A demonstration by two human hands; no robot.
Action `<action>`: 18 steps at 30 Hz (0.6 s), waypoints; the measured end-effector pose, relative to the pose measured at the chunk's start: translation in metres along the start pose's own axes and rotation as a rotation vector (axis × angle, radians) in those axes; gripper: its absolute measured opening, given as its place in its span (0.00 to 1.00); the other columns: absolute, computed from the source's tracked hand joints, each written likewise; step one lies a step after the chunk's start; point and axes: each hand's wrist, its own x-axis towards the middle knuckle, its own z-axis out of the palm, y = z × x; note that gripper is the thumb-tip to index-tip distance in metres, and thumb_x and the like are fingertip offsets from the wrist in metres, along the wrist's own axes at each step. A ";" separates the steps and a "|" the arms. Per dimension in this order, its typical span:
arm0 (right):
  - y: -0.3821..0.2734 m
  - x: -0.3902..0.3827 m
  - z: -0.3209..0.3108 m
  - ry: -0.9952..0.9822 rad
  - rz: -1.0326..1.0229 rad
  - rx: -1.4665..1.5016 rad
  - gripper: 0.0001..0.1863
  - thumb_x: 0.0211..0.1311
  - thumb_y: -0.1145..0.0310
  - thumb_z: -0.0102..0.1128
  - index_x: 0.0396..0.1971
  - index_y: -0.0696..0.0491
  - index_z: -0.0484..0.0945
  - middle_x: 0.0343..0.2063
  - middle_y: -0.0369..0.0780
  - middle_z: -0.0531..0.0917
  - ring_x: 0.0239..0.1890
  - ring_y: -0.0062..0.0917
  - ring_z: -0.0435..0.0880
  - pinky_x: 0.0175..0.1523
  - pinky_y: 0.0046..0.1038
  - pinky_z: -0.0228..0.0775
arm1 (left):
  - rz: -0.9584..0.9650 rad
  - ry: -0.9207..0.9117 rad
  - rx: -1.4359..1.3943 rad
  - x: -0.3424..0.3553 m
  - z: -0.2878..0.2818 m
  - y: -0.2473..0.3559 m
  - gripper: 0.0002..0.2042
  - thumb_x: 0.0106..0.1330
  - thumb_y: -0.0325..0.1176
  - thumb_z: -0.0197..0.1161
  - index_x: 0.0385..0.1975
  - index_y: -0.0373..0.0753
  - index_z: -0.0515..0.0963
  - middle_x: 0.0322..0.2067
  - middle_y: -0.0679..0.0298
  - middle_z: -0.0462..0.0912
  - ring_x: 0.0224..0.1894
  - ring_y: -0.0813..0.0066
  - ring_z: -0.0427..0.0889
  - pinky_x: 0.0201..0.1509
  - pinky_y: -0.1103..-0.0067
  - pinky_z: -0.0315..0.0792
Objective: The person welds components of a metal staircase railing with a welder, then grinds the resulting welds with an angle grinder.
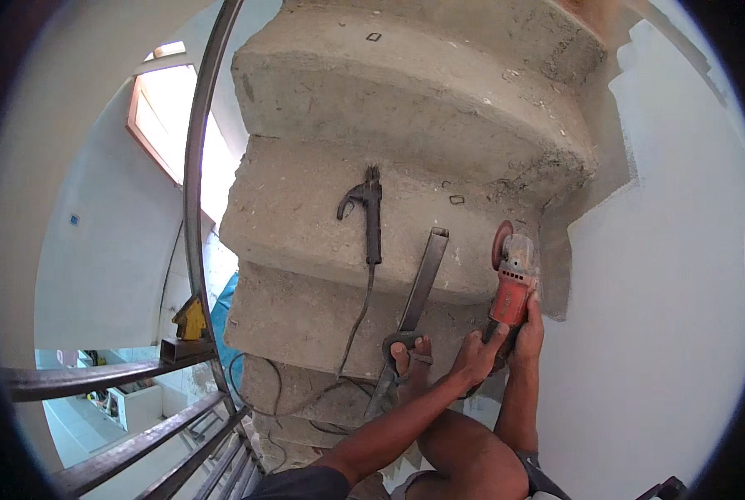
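Observation:
My left hand (pixel 477 357) and my right hand (pixel 529 332) both grip the red angle grinder (pixel 512 296) by its body and black rear part, on the right of the stair. Its reddish disc (pixel 501 243) points up and left. A square steel tube (pixel 424 275) lies slanted across the step to the left of the grinder. My sandaled foot (pixel 412 373) is beside or on the tube's lower part; which, I cannot tell. A black welding electrode holder (pixel 372 225) rests on the step further left, its cable (pixel 354 329) hanging down the stairs.
Rough concrete steps (pixel 406 100) rise ahead, beside a partly plastered wall (pixel 656 292) on the right. A steel railing (pixel 196 183) with a yellow magnetic clamp (pixel 191 318) runs along the left, above a lower floor. A blue sheet (pixel 221 312) shows beyond it.

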 end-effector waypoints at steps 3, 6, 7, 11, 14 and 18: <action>-0.014 0.000 0.014 -0.057 -0.222 -0.729 0.30 0.68 0.48 0.66 0.57 0.59 0.75 0.46 0.41 0.84 0.44 0.28 0.83 0.52 0.31 0.76 | 0.052 0.085 -0.014 0.002 0.002 -0.022 0.36 0.76 0.65 0.47 0.46 0.28 0.79 0.36 0.58 0.83 0.44 0.72 0.79 0.50 0.71 0.73; -0.034 -0.007 0.047 -0.066 -0.204 -0.964 0.35 0.52 0.56 0.79 0.53 0.63 0.74 0.45 0.46 0.84 0.45 0.35 0.84 0.52 0.36 0.75 | 0.242 0.181 -0.236 0.005 0.018 -0.033 0.36 0.78 0.63 0.45 0.53 0.27 0.77 0.41 0.53 0.85 0.49 0.61 0.82 0.57 0.68 0.73; -0.033 -0.004 0.049 -0.069 -0.183 -0.959 0.35 0.52 0.56 0.79 0.53 0.63 0.74 0.45 0.46 0.84 0.45 0.35 0.84 0.52 0.36 0.75 | 0.225 0.191 -0.230 0.002 0.010 -0.038 0.36 0.78 0.63 0.45 0.53 0.27 0.77 0.41 0.53 0.85 0.49 0.61 0.82 0.57 0.68 0.73; -0.057 0.003 0.028 -0.124 -0.243 -1.231 0.37 0.45 0.64 0.79 0.56 0.59 0.73 0.46 0.50 0.84 0.48 0.41 0.84 0.56 0.37 0.74 | 0.217 0.018 0.301 -0.025 -0.020 -0.014 0.23 0.76 0.49 0.57 0.56 0.33 0.76 0.50 0.46 0.83 0.53 0.53 0.82 0.57 0.62 0.73; -0.069 0.001 0.025 -0.160 -0.222 -1.202 0.37 0.43 0.67 0.77 0.56 0.58 0.73 0.46 0.49 0.85 0.49 0.41 0.85 0.56 0.38 0.74 | 0.493 0.556 0.616 -0.035 -0.068 -0.017 0.23 0.66 0.43 0.71 0.55 0.35 0.76 0.49 0.48 0.82 0.50 0.55 0.83 0.57 0.64 0.75; -0.069 -0.001 0.050 -0.200 -0.189 -1.368 0.37 0.42 0.68 0.75 0.57 0.59 0.73 0.44 0.50 0.85 0.48 0.42 0.85 0.55 0.38 0.75 | 0.475 0.801 0.786 -0.023 -0.115 -0.027 0.28 0.63 0.44 0.75 0.57 0.37 0.73 0.50 0.47 0.80 0.49 0.52 0.83 0.56 0.64 0.75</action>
